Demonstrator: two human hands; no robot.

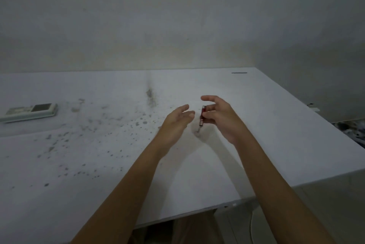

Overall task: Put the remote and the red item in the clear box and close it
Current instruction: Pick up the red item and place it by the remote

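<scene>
Head view: red item pinched in the right hand above the desk

Head camera looks down on a white desk (266,135) speckled with dark stains, set against a pale wall. Both bare forearms reach forward over its middle. The right hand (223,119) holds a small red cylindrical item (202,115) with a silvery lower end, pinched upright between thumb and curled fingers, just above the surface. The left hand (177,123) is open, palm turned toward the right one, fingers loosely extended just beside the item without touching it. The remote (29,112), pale with a dark display, lies flat at the far left of the desk, well apart from both hands
</scene>
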